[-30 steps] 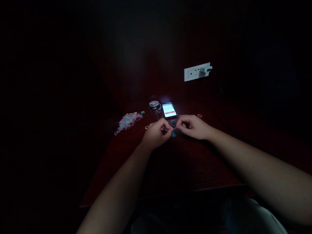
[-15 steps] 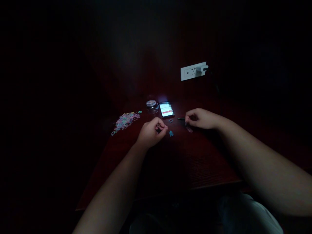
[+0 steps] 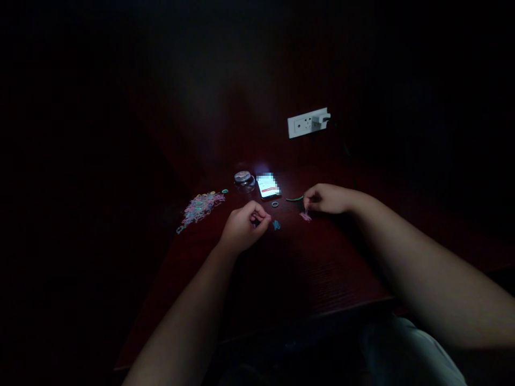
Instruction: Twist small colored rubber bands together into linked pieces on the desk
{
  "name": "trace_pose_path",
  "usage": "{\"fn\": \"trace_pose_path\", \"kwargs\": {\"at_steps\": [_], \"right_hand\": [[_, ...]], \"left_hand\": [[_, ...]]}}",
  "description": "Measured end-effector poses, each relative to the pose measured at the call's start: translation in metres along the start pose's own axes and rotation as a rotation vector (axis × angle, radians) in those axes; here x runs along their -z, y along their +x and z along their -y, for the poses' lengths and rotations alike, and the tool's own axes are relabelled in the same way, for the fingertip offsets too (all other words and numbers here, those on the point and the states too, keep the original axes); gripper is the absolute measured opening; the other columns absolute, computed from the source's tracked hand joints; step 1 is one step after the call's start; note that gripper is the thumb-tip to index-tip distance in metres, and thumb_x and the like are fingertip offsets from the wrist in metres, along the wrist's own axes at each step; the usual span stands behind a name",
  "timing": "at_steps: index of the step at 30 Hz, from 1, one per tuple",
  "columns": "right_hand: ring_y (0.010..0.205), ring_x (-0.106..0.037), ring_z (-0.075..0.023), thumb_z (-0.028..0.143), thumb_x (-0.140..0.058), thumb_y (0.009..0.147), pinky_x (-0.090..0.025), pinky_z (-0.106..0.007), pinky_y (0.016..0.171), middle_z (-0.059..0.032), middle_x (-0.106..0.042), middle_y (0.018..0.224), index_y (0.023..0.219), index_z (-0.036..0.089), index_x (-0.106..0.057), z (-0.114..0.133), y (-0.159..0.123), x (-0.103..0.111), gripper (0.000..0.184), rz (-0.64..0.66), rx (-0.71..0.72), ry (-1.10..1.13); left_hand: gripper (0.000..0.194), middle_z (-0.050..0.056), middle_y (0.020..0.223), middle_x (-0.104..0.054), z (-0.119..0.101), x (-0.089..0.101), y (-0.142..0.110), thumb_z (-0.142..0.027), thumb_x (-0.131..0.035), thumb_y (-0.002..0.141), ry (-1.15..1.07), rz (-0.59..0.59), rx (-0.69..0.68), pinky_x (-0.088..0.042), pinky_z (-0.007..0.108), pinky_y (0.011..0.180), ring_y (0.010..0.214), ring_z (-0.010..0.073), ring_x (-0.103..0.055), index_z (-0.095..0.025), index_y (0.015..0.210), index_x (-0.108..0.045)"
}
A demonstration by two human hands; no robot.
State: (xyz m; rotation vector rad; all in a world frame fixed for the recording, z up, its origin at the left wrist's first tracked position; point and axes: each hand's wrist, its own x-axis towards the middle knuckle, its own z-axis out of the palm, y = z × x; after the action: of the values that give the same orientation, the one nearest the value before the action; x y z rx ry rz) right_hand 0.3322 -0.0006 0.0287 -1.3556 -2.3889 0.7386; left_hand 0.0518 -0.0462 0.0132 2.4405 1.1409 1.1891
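My left hand (image 3: 246,226) is closed in a pinch above the dark red table, and what its fingertips hold, if anything, is too small to make out. Just right of those fingertips lies a small cluster of blue rubber bands (image 3: 276,225). Farther right, my right hand (image 3: 325,198) pinches a pink rubber band over a little pile of pink rubber bands (image 3: 306,216). A thin green strip (image 3: 294,199) lies beside its fingertips, its right end hidden by the hand. Between the hands, toward the back, sits a single pale ring-shaped band (image 3: 274,204).
A large heap of mixed coloured rubber bands (image 3: 201,207) spreads over the table's left side. A clear lidded jar (image 3: 244,182) stands behind, beside a lit phone (image 3: 268,186). On the wall is a socket plate (image 3: 308,124) with a charger plugged in. Surroundings are very dark.
The view has shifted slightly, moving everything left and down. My right hand has lifted a little off the pink pile, a band now stretching below its fingertips. My left hand keeps its pinch.
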Motion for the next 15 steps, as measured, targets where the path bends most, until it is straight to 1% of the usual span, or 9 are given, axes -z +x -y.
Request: {"fn": "trace_pose_path", "kwargs": {"at_steps": [3, 7, 11, 15], "right_hand": [[0.059, -0.054, -0.0146, 0.022, -0.059, 0.073, -0.039, -0.027, 0.056, -0.0019, -0.065, 0.068, 0.071, 0.02, -0.066, -0.0051, 0.0004, -0.0001, 0.007, 0.045, -0.016, 0.01], [0.057, -0.05, -0.0133, 0.019, -0.059, 0.069, -0.037, -0.027, 0.056, -0.0009, -0.062, 0.065, 0.069, 0.02, -0.063, -0.0027, 0.001, -0.0034, 0.005, 0.068, -0.038, 0.007], [0.057, -0.049, -0.0129, 0.018, -0.058, 0.067, -0.037, -0.026, 0.056, -0.0005, -0.06, 0.064, 0.068, 0.019, -0.061, 0.0005, 0.0026, -0.0065, 0.003, 0.061, -0.057, -0.041], [0.058, -0.05, -0.0132, 0.019, -0.058, 0.068, -0.036, -0.026, 0.056, -0.0005, -0.061, 0.064, 0.069, 0.019, -0.062, -0.0033, 0.0058, -0.0085, 0.003, 0.045, -0.06, -0.056]], "left_hand": [[0.011, 0.001, 0.077, -0.07, 0.0004, 0.0004, 0.0001, -0.025, -0.064, 0.081, 0.001, 0.008, 0.0, -0.047, 0.023, 0.062, 0.064, 0.0096, -0.058, -0.02, 0.078, -0.055], [0.011, 0.001, 0.077, -0.071, 0.0004, 0.0009, 0.0, -0.026, -0.064, 0.081, -0.009, 0.016, 0.008, -0.047, 0.023, 0.062, 0.064, 0.01, -0.059, -0.02, 0.078, -0.055], [0.011, 0.001, 0.078, -0.071, 0.0012, 0.0008, 0.0, -0.026, -0.064, 0.081, -0.018, 0.012, 0.024, -0.047, 0.023, 0.063, 0.066, 0.0101, -0.059, -0.02, 0.079, -0.055], [0.012, 0.001, 0.078, -0.07, 0.0031, 0.0004, -0.0002, -0.028, -0.064, 0.081, -0.019, 0.018, 0.027, -0.047, 0.024, 0.063, 0.066, 0.0106, -0.058, -0.02, 0.079, -0.055]]}}
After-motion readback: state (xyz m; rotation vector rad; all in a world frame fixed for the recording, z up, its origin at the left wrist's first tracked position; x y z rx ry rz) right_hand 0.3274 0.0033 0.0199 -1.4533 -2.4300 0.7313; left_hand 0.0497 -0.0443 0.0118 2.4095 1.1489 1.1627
